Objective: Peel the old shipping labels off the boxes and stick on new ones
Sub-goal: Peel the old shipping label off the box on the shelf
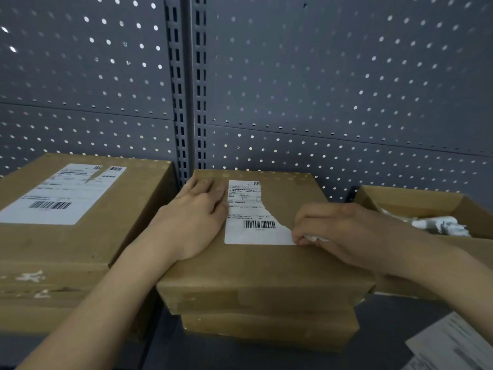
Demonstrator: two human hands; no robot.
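Atop the middle stack, the old shipping label (pixel 249 228) lies on the upper box (pixel 266 268) between the hands, its long axis running away from the person. The left hand (pixel 197 212) presses flat beside its left edge. The right hand (pixel 333 231), nearer the tear, pinches its ragged lower-right corner. Its upper right is torn off diagonally, and the barcode is intact.

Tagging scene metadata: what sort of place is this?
Probably a warehouse or stockroom shelf bay: grey pegboard back panel with slotted uprights, stacked cardboard boxes, a barcoded shipping label partly torn off the middle one.
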